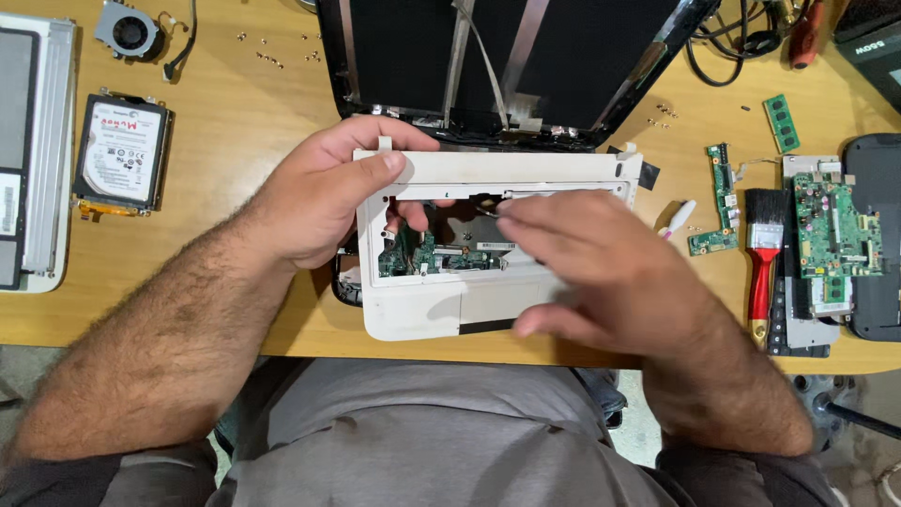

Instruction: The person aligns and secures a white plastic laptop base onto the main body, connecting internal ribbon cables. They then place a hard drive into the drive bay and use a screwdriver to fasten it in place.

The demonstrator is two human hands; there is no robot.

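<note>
A white laptop palmrest frame lies on the wooden desk in front of me, its keyboard opening showing a green circuit board inside. My left hand grips the frame's upper left corner, thumb on top and fingers through the opening. Blurred from motion, my right hand hovers over the frame's right half, its fingertips at the top edge of the opening. Behind the frame stands the black opened screen lid with flat cables running down it.
A hard drive and a small fan lie at the left, beside a silver laptop part. Loose screws dot the desk. At the right are a red-handled brush, green boards, a memory stick.
</note>
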